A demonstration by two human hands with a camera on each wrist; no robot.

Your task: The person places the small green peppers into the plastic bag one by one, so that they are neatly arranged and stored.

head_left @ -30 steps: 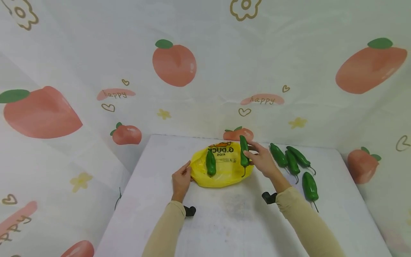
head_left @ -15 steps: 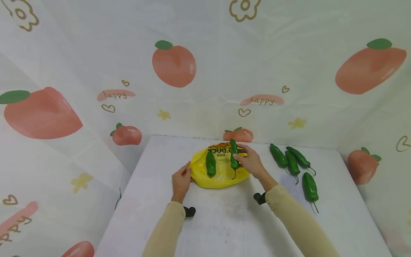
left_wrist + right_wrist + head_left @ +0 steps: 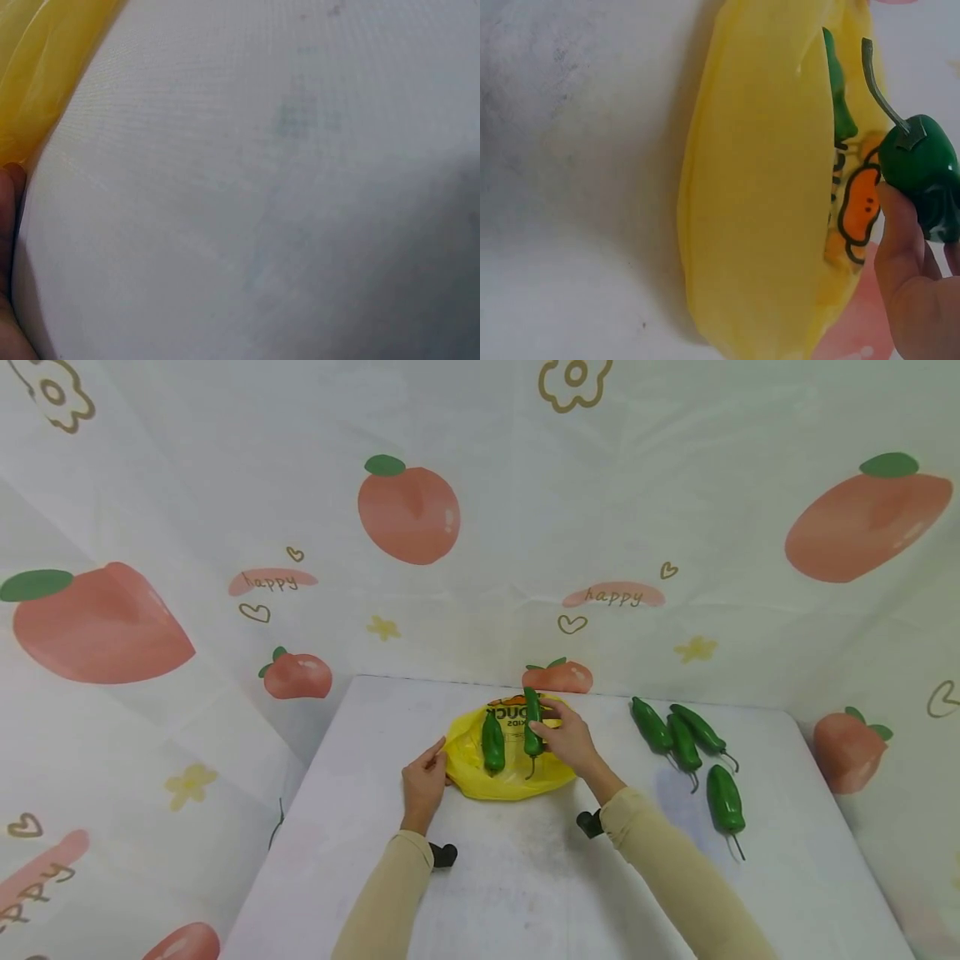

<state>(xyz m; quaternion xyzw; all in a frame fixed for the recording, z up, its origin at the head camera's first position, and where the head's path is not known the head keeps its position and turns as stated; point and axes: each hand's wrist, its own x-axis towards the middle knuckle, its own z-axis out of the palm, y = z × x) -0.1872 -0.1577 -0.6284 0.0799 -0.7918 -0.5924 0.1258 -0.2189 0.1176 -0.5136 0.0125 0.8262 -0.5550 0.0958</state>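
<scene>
A yellow plastic bag (image 3: 480, 783) with duck lettering lies mid-table in the head view, its mouth spread open. My left hand (image 3: 423, 785) pinches the bag's left edge; in the left wrist view only part of that hand (image 3: 9, 225) shows beside the yellow plastic (image 3: 45, 67). One green pepper (image 3: 492, 743) rests inside the bag. Over the bag's right half, my right hand (image 3: 572, 742) holds another green pepper (image 3: 532, 727) between thumb and fingers. The right wrist view shows this held pepper (image 3: 915, 154), stem up, beyond the bag's near wall (image 3: 757, 187).
Several green peppers (image 3: 651, 727) lie on the right of the white table (image 3: 510, 877), with one pepper (image 3: 726, 802) nearer the front. A fruit-printed white cloth (image 3: 480, 610) rises behind the table and along its sides.
My right hand has carried its pepper leftward over the bag, closer to the pepper inside. The left hand keeps its place on the bag's edge.
</scene>
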